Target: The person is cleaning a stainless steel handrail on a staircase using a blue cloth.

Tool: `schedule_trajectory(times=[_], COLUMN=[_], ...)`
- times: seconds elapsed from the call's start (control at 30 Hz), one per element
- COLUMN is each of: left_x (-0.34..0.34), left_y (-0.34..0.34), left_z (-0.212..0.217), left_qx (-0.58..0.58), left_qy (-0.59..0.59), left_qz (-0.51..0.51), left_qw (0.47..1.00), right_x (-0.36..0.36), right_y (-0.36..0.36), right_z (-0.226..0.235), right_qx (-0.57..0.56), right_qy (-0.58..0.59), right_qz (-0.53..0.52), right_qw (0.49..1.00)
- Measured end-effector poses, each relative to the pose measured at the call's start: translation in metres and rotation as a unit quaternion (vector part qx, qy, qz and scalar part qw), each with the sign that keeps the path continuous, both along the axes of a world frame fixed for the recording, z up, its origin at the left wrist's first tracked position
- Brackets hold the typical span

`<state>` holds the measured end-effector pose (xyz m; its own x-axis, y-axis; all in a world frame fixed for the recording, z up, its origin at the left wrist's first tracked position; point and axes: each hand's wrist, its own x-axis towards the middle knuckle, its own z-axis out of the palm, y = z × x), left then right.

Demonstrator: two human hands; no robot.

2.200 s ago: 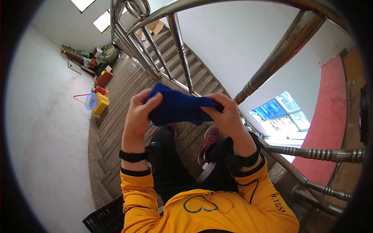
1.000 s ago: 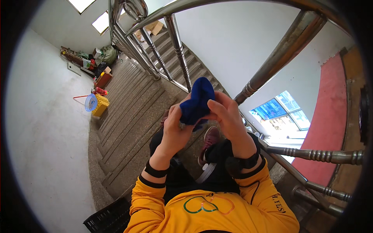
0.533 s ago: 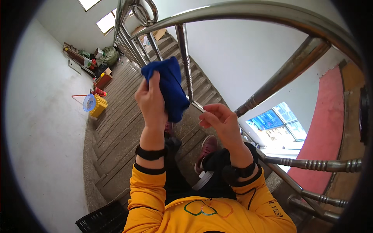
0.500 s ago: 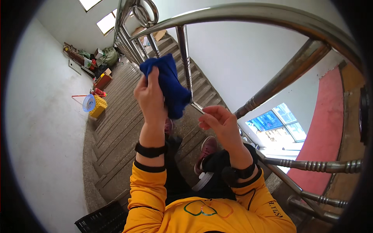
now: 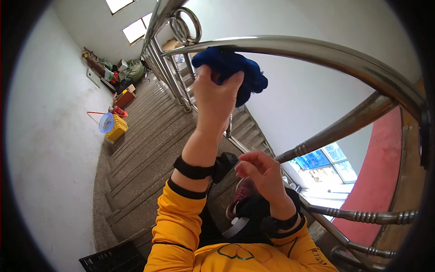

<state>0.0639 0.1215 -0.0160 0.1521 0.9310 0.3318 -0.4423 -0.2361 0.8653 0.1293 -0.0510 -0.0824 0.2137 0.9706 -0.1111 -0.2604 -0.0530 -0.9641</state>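
My left hand [image 5: 216, 97] is raised high and grips a bunched blue cloth [image 5: 232, 70], pressing it against the underside of the shiny steel handrail [image 5: 317, 52]. My right hand [image 5: 262, 171] hangs lower, in front of my chest, fingers loosely curled with nothing in them. Both wrists carry black bands over yellow sleeves. My shoes show below, on a stair tread.
Steel balusters [image 5: 174, 77] run down beside grey stone stairs [image 5: 145, 145]. On the landing below sit a yellow crate [image 5: 118, 128], a blue round fan-like thing [image 5: 106, 122] and piled bags and boxes [image 5: 122, 75]. A black crate [image 5: 113, 259] lies near my feet. A white wall stands at left, a window [image 5: 324, 163] at lower right.
The cloth was held in both hands at chest height; my left hand took it alone and lifted it up onto the handrail, while my right hand let go and dropped lower.
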Motion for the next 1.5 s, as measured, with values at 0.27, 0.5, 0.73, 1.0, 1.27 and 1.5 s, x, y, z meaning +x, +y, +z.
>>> schedule_trajectory(times=[0.27,0.5,0.73,1.0,1.27,1.5], left_x=[0.008,0.027,0.023,0.012,0.006,0.047], left_y=[0.018,0.027,0.031,0.049,0.055,0.050], left_z=[-0.008,-0.006,0.009,-0.014,-0.013,-0.043], left_qx=[0.092,0.008,-0.061,-0.038,-0.074,0.103], left_qy=[0.243,0.158,0.037,0.009,0.051,0.127], left_qz=[0.263,0.218,0.000,-0.094,-0.168,0.206], left_qw=[0.929,0.963,0.997,0.995,0.982,0.965], right_x=[-0.004,-0.004,0.047,0.036,0.037,0.035], right_y=[0.000,-0.005,-0.046,0.002,0.008,0.009], right_z=[-0.005,-0.010,-0.001,0.004,0.003,0.004], right_qx=[-0.002,0.072,0.333,0.147,0.160,0.156], right_qy=[0.005,-0.185,-0.571,-0.181,-0.131,-0.137], right_qz=[0.001,-0.069,-0.449,-0.307,-0.344,-0.350], right_qw=[1.000,0.978,0.602,0.923,0.916,0.914])
